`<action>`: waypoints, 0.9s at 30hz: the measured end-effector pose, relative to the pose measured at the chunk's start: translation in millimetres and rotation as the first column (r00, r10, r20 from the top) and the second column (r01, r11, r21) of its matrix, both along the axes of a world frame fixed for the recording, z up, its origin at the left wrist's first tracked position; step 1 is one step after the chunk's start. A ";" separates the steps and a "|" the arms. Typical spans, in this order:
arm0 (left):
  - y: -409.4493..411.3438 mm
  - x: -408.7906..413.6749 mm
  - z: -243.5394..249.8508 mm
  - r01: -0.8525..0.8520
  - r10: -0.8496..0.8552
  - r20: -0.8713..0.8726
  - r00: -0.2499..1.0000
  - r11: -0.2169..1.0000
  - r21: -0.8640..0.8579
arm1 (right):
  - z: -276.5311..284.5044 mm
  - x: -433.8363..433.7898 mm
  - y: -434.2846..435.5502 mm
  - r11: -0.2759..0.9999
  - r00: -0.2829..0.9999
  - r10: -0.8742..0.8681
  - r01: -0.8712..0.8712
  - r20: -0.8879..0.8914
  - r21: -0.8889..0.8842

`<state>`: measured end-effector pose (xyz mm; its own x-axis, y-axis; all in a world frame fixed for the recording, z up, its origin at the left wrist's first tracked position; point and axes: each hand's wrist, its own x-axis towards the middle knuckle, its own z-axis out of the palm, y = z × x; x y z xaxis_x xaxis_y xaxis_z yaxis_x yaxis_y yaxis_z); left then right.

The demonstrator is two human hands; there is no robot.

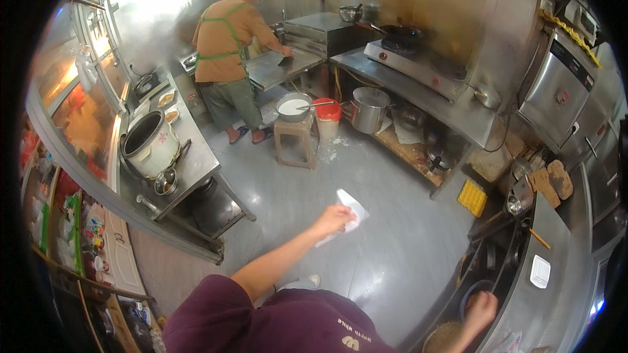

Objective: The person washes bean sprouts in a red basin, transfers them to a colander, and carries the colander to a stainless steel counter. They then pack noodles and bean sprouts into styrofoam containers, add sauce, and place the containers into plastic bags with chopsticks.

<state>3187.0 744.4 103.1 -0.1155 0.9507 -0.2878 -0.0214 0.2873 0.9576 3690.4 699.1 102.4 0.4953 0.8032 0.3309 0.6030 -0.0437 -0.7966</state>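
My left hand [336, 219] reaches out over the grey floor, its fingers pinching a thin white sheet [357, 210]. Whether the sheet is paper or plastic cannot be told. At the lower right, my right hand [483, 310] hangs over a round blue-rimmed container [465, 299] beside the counter. Its fingers are curled, and what they may hold is hidden. A white foam box [540, 271] rests on the steel counter [554, 240] beyond that hand, with a yellow stick [539, 239] farther along.
A co-worker [223, 44] bends over a steel worktop [274, 68]. Ahead stand a plastic stool [295, 144] bearing a basin of white liquid [294, 106], and a red-topped bucket [327, 117]. A large cooker pot [152, 149] occupies the left table; a gas stove [412, 68] sits at the back right.
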 end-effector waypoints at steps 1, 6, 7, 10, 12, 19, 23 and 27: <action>-2.3 9.2 -1.9 0.017 -0.017 0.006 1.000 1.000 -0.002 | 17.4 -64.4 8.8 0.990 0.989 0.143 -0.143 0.036 -0.006; -12.0 52.2 1.5 0.235 -0.235 0.014 0.972 0.971 -0.042 | 17.4 -229.2 19.5 0.692 0.746 0.635 -0.664 -0.200 -0.282; -14.3 58.6 0.1 0.259 -0.257 0.045 0.965 0.965 -0.049 | 13.0 -247.0 18.1 0.677 0.718 0.643 -0.696 -0.269 -0.239; -16.2 68.6 -6.9 0.336 -0.324 0.141 0.936 0.939 -0.077 | 7.1 -274.6 14.9 0.660 0.638 0.641 -0.742 -0.427 -0.118; -12.3 66.5 -15.9 0.389 -0.360 0.214 0.908 0.915 -0.111 | 10.3 -280.0 12.5 0.676 0.618 0.623 -0.734 -0.479 -0.069; -6.9 65.6 -9.1 0.440 -0.343 0.396 0.852 0.878 -0.187 | 5.9 -267.3 22.3 0.612 0.629 0.697 -0.772 -0.344 -0.172; 8.7 67.5 -33.2 0.469 -0.340 0.641 0.688 0.882 -0.037 | -13.4 -236.6 12.3 0.771 0.642 0.470 -0.632 -0.606 -0.072; 27.7 61.0 -11.1 0.436 -0.131 0.844 0.520 0.890 -0.130 | -30.6 -194.7 -5.5 0.919 0.845 0.231 -0.352 -0.483 -0.177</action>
